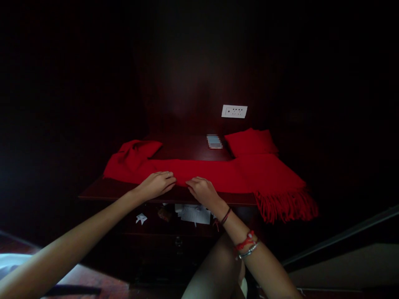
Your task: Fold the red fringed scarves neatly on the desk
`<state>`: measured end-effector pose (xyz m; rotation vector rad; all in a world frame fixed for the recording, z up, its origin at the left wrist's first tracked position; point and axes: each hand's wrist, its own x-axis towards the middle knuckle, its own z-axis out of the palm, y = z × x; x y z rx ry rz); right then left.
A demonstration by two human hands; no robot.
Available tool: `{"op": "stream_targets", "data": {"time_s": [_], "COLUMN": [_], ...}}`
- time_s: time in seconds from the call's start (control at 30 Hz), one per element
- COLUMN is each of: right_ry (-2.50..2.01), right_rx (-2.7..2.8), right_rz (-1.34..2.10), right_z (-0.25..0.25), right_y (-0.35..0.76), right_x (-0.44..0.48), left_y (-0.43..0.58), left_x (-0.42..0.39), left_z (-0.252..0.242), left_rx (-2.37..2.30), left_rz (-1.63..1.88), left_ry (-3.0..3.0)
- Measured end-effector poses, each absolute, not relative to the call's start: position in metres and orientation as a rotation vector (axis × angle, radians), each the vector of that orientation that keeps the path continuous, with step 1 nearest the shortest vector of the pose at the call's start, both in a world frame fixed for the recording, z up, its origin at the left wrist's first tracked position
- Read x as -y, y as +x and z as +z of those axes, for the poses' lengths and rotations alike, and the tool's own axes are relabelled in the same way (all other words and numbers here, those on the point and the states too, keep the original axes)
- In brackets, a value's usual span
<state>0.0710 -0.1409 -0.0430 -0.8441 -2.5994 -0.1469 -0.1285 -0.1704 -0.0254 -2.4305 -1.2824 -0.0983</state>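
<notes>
A red fringed scarf (218, 172) stretches across a dark wooden shelf. Its left part is bunched up, while the right end turns toward me and its fringe hangs past the front edge. My left hand (158, 183) lies at the scarf's near edge, fingers curled and closed on the cloth. Close beside it, my right hand (203, 190) pinches the same near edge with thumb and fingers together. A small gap separates the two hands. Their fingertips are partly hidden.
Behind the scarf lies a small pale blurred rectangle (214, 141). A white wall socket (234, 111) is set in the back panel. Below the shelf top (93, 190), a lower compartment holds papers (196, 214) and a crumpled white scrap (141, 218). My knee is underneath.
</notes>
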Motion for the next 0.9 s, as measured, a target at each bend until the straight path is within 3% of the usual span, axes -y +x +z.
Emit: {"op": "stream_targets", "data": {"time_s": [0.43,0.67,0.9], "right_ry": [-0.819,-0.840,-0.730], "right_rx": [2.571,2.659,2.642], "right_rz": [-0.293,-0.245,-0.096], "right_z": [-0.048,-0.044,-0.054], "right_y": [0.075,0.113,0.136], "right_x": [0.142,0.148,0.143], "left_y": [-0.125,-0.133,-0.147], "left_x": [0.172,0.169,0.170], "left_z": [-0.036,-0.028,-0.017], "left_rx": [1.144,1.031,1.218], "left_rz": [-0.138,-0.055,-0.029], "left_ry": [-2.422,-2.650,-2.922]}}
